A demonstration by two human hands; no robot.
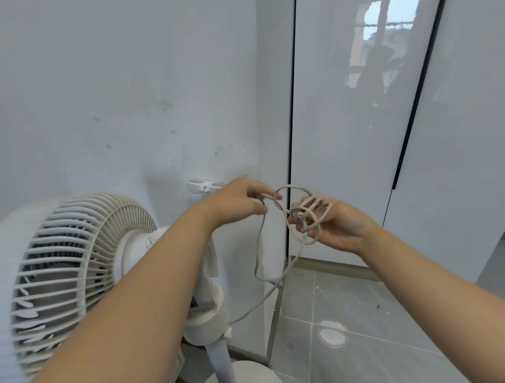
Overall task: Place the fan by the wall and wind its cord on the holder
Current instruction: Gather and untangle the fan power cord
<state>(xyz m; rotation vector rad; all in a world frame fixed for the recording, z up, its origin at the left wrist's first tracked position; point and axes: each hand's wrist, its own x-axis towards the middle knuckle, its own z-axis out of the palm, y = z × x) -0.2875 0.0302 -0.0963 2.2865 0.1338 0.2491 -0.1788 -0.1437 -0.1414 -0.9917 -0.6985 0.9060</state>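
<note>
Pale grey painted wall [96,96] ahead, glossy white cabinet doors [358,128] to the right, grey tiled floor [366,316] below. No tabletop; everything stands on the floor or hangs off the wall.

White pedestal fan with a ribbed round grille [75,271] stands at lower left, grille close to the wall, round base on the floor near the wall corner. Placement looks done, as far as I can judge.

Beige power cord [278,277] runs up from the fan's neck, sags in a loop, then rises to both hands. Right hand [338,228] is palm up, fingers curled around a bundle of several coils. Left hand [240,202] pinches a single strand between thumb and fingertips, just beside the bundle.

Small white plastic cord holder with prongs [204,186] sits on the wall, directly behind and left of the left hand, almost touching its knuckles in this view. Prongs stick out from the wall, toward the camera.

Key relation: the holder lies left of the coil, left hand nearer. Coil has to travel leftward and wallward onto the prongs. Winding not yet started on the holder. Slack loop may snag the fan neck.
</note>
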